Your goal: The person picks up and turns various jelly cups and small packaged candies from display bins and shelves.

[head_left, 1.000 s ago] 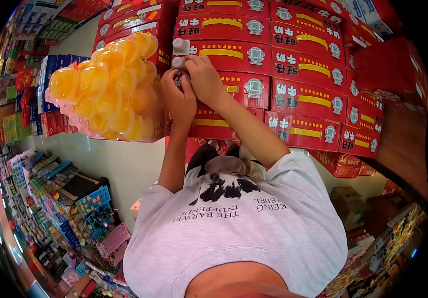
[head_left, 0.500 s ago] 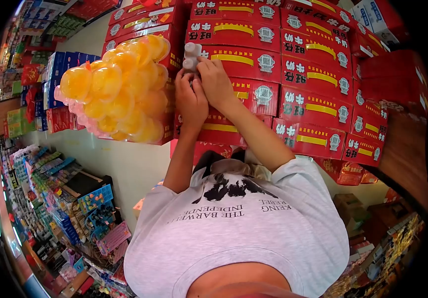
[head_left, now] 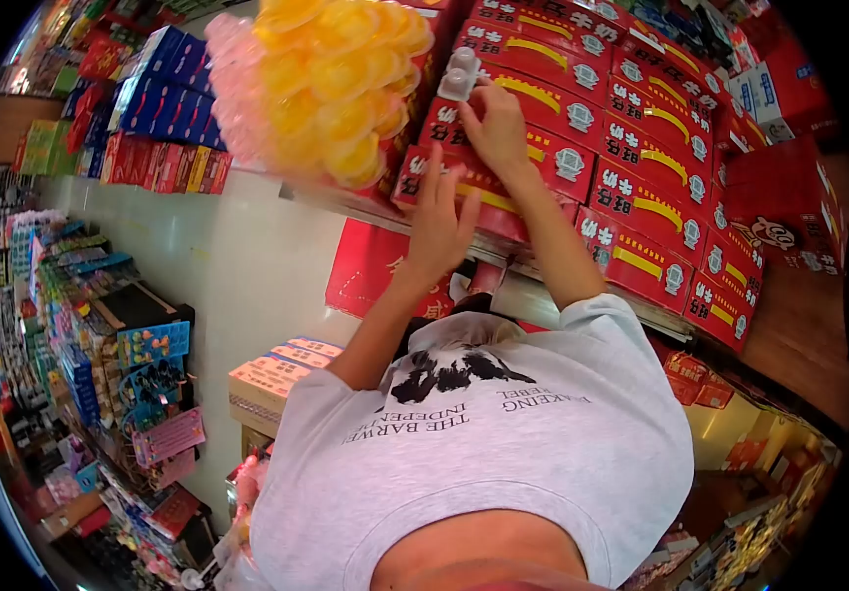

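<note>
A small translucent white pack with two round bumps (head_left: 459,75) lies on top of the stacked red milk cartons (head_left: 523,87). The fingertips of my right hand (head_left: 499,126) are right at its lower edge, thumb and forefinger apart. Closer to my body, my left hand (head_left: 441,225) has its fingers spread over the front edge of the carton stack, with nothing in them. To the left of both hands, a big cluster of yellow, clear-domed plastic balls (head_left: 340,84) rises from the stack, with pink ones (head_left: 237,94) along its left side.
Blue boxes (head_left: 170,89) and a row of red boxes (head_left: 168,169) stand at the left. A shop shelf of small goods (head_left: 99,295) runs along the aisle floor (head_left: 237,251). Pale cartons (head_left: 271,379) stand by my left side, a brown wooden surface (head_left: 804,315) at the right.
My left hand has come away from the white pack, back toward my body, and its fingers have spread. My right hand stays beside the pack. The view has turned, shifting the stack rightward.
</note>
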